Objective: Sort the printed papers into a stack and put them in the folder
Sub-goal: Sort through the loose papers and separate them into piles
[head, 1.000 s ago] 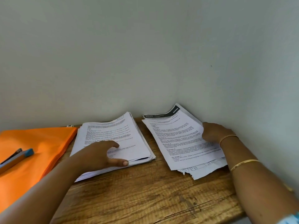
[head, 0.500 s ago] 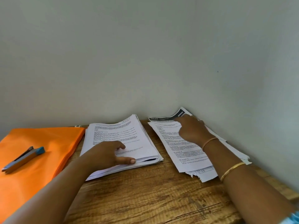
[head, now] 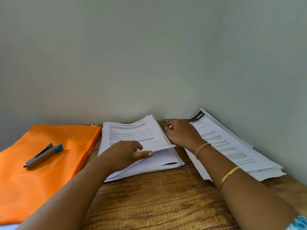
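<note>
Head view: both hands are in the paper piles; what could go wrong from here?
The right pile is fanned and ragged; the right hand pinching its corner may drag extra sheets.
Sheets the left hand lifts off the left pile could slip.
The stapler lies on the folder, blocking it.
</note>
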